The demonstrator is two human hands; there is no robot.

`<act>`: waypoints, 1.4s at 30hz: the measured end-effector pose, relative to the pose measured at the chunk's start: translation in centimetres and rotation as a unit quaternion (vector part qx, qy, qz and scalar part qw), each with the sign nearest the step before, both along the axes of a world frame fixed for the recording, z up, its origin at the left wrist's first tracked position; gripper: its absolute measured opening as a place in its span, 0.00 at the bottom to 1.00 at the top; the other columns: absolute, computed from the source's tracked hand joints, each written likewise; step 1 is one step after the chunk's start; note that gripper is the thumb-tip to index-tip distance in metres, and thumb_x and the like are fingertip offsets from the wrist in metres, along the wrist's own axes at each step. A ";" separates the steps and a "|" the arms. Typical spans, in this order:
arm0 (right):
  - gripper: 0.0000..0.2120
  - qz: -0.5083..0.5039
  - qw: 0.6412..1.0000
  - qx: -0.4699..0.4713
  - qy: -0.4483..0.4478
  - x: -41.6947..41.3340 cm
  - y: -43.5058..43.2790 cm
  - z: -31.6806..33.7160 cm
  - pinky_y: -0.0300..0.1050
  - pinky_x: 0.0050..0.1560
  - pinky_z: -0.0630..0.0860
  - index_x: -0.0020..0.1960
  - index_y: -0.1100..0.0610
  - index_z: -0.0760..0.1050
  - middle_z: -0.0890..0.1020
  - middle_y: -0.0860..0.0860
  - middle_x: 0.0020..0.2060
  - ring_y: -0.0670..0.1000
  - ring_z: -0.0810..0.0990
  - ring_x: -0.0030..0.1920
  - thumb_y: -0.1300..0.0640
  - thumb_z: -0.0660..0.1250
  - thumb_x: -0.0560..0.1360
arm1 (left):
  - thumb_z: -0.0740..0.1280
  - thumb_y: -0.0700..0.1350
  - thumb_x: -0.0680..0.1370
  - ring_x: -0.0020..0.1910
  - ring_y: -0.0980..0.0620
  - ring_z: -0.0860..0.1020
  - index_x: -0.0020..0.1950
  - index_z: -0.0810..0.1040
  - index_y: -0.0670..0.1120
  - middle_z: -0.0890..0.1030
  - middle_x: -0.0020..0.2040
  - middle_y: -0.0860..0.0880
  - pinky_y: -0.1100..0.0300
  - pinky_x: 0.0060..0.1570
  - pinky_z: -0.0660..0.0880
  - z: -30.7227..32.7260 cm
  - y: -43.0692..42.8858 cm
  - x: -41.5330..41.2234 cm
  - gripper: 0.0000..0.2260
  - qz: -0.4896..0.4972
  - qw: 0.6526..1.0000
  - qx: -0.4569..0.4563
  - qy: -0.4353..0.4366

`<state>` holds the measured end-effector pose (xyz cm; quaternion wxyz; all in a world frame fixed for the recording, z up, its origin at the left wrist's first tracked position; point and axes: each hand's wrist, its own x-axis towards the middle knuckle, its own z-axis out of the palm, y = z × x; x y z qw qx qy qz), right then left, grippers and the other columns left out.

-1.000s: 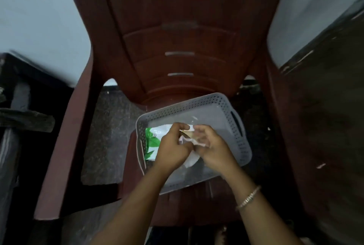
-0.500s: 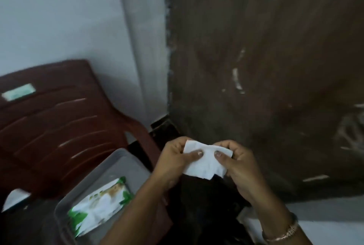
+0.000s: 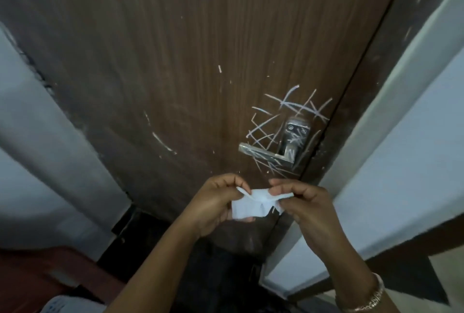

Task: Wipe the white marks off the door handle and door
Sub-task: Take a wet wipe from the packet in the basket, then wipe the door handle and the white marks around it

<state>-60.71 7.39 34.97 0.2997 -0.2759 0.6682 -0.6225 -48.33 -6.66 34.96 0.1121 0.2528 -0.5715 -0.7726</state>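
Raised doorward, left hand point(image 3: 213, 203) and right hand point(image 3: 307, 203) pinch crumpled wipe point(image 3: 248, 208).

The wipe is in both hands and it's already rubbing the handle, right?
Not quite. The left hand and right hand do hold the wipe, but it is not rubbing the handle. The head view shows it held below the handle, apart from it, with the white marks unwiped.

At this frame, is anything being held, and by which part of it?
A white wipe, held between both hands: the left hand pinches its upper left edge, the right hand its upper right edge.
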 end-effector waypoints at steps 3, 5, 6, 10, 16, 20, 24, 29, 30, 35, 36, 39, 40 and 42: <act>0.15 -0.020 0.999 -0.035 -0.005 -0.1 0.2 0.4 0.35 0.40 0.76 0.34 0.53 0.84 0.85 0.45 0.44 0.45 0.83 0.47 0.72 0.70 0.68 | 0.65 0.39 0.73 0.36 0.45 0.77 0.33 0.79 0.41 0.76 0.36 0.41 0.56 0.33 0.77 1.5 -0.5 -1.0 0.09 -0.005 0.999 -0.033 0.010; 0.15 -0.058 0.997 -0.042 0.003 0.1 -0.2 0.3 0.39 0.41 0.77 0.36 0.51 0.82 0.85 0.45 0.43 0.47 0.83 0.46 0.72 0.72 0.66 | 0.71 0.37 0.70 0.34 0.50 0.74 0.33 0.77 0.42 0.77 0.33 0.45 0.60 0.33 0.72 2.1 -1.0 -1.5 0.06 -0.025 0.986 -0.164 -0.001; 0.17 -0.072 0.996 -0.049 0.002 0.3 -0.5 0.3 0.41 0.41 0.78 0.39 0.50 0.81 0.84 0.45 0.43 0.47 0.82 0.45 0.73 0.72 0.65 | 0.72 0.35 0.69 0.32 0.53 0.74 0.34 0.76 0.44 0.77 0.31 0.48 0.62 0.32 0.71 2.3 -1.1 -1.8 0.07 -0.039 0.978 -0.206 0.005; 0.18 -0.101 0.993 -0.045 0.031 1.1 -1.7 1.2 0.41 0.43 0.78 0.44 0.46 0.80 0.84 0.47 0.42 0.48 0.82 0.45 0.70 0.71 0.68 | 0.71 0.32 0.67 0.35 0.54 0.79 0.45 0.77 0.47 0.81 0.35 0.50 0.63 0.34 0.76 3.4 -2.3 -2.7 0.13 -0.098 0.986 -0.116 0.067; 0.17 -0.236 0.955 -0.022 0.181 2.8 -3.1 2.5 0.39 0.52 0.77 0.48 0.44 0.75 0.77 0.52 0.51 0.48 0.78 0.51 0.64 0.72 0.68 | 0.68 0.33 0.66 0.39 0.50 0.81 0.41 0.82 0.47 0.83 0.39 0.47 0.59 0.37 0.80 4.2 -4.2 -3.8 0.11 -0.143 0.981 0.018 0.128; 0.21 -0.252 0.935 -0.015 0.251 3.9 -3.4 2.6 0.29 0.52 0.73 0.48 0.39 0.76 0.74 0.45 0.53 0.40 0.75 0.54 0.66 0.70 0.71 | 0.67 0.34 0.67 0.38 0.52 0.81 0.38 0.82 0.48 0.82 0.36 0.49 0.61 0.35 0.78 4.6 -4.6 -3.8 0.09 -0.177 0.973 0.042 0.139; 0.21 -0.259 0.946 -0.045 0.189 5.1 -3.7 2.4 0.29 0.50 0.74 0.55 0.39 0.75 0.77 0.44 0.52 0.44 0.77 0.53 0.65 0.66 0.74 | 0.67 0.34 0.68 0.41 0.51 0.81 0.39 0.81 0.47 0.82 0.39 0.49 0.58 0.37 0.79 4.8 -4.9 -3.6 0.08 -0.226 0.964 0.041 0.133; 0.11 -0.206 0.967 -0.130 0.075 6.0 -3.4 3.2 0.38 0.50 0.78 0.56 0.52 0.78 0.83 0.49 0.50 0.48 0.82 0.52 0.52 0.65 0.75 | 0.69 0.33 0.69 0.41 0.51 0.80 0.40 0.82 0.47 0.84 0.39 0.48 0.61 0.39 0.79 4.9 -3.9 -4.3 0.09 -0.166 0.977 -0.060 0.118; 0.13 -0.202 0.969 -0.127 0.070 6.1 -3.4 3.2 0.39 0.49 0.78 0.56 0.52 0.78 0.84 0.49 0.50 0.49 0.82 0.51 0.51 0.68 0.72 | 0.70 0.33 0.69 0.42 0.51 0.80 0.42 0.81 0.47 0.83 0.40 0.47 0.60 0.40 0.79 4.9 -3.7 -4.5 0.09 -0.161 0.977 -0.074 0.118; 0.14 -0.220 0.959 -0.176 -0.017 5.6 -3.6 2.6 0.40 0.47 0.79 0.52 0.50 0.81 0.85 0.51 0.49 0.52 0.83 0.51 0.54 0.71 0.66 | 0.71 0.34 0.68 0.36 0.60 0.77 0.50 0.77 0.46 0.79 0.41 0.47 0.68 0.33 0.74 4.9 -2.2 -4.8 0.14 -0.143 0.978 -0.094 0.123; 0.13 -0.220 0.958 -0.182 -0.028 5.3 -3.5 2.5 0.43 0.49 0.79 0.52 0.49 0.82 0.84 0.52 0.49 0.54 0.82 0.52 0.54 0.70 0.67 | 0.71 0.36 0.69 0.34 0.63 0.76 0.49 0.76 0.45 0.78 0.39 0.48 0.70 0.31 0.72 5.0 -2.1 -4.7 0.11 -0.139 0.976 -0.100 0.135; 0.10 -0.285 0.944 -0.134 0.101 3.7 -3.1 2.9 0.45 0.52 0.79 0.52 0.44 0.80 0.83 0.49 0.51 0.51 0.81 0.53 0.56 0.67 0.73 | 0.66 0.47 0.69 0.32 0.65 0.74 0.48 0.76 0.44 0.76 0.38 0.50 0.73 0.33 0.70 5.3 -2.5 -4.4 0.11 -0.088 0.971 -0.147 0.166; 0.11 -0.329 0.919 -0.091 0.195 2.9 -3.1 3.2 0.38 0.52 0.78 0.53 0.43 0.78 0.82 0.45 0.52 0.45 0.80 0.52 0.57 0.67 0.74 | 0.65 0.48 0.69 0.31 0.65 0.74 0.47 0.76 0.45 0.76 0.38 0.50 0.73 0.33 0.70 5.4 -2.9 -4.5 0.10 -0.065 0.969 -0.172 0.166; 0.13 -0.408 0.841 -0.026 0.355 1.2 -3.2 4.1 0.21 0.46 0.71 0.54 0.47 0.73 0.78 0.40 0.47 0.37 0.76 0.48 0.58 0.68 0.72 | 0.65 0.45 0.73 0.30 0.64 0.72 0.44 0.77 0.46 0.76 0.37 0.51 0.73 0.32 0.69 5.4 -3.8 -4.7 0.04 -0.025 0.967 -0.196 0.159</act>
